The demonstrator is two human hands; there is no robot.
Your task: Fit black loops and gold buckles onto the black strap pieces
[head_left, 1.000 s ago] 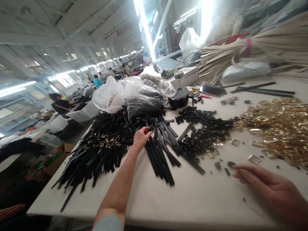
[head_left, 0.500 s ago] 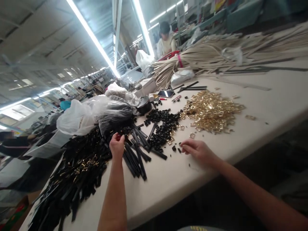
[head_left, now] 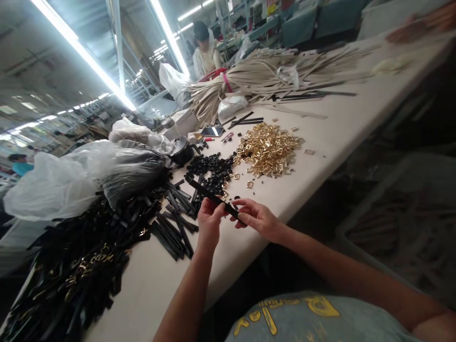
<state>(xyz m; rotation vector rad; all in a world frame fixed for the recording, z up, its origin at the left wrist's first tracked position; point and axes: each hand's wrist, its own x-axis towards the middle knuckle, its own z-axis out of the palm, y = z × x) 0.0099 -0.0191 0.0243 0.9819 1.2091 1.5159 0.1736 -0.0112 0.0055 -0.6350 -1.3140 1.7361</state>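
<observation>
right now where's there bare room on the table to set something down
The table is bare on its near left, between the black heap, the fanned black strips and the left forearm, and right of the gold frames, past a few strays. It's crowded across the middle, with plastic bags and small black pieces.

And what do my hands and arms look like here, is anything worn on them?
Your left hand and right hand wear no gloves, and no watch is visible. The left forearm and right forearm have no sleeves. Below shows a grey shirt with yellow lettering.
</observation>
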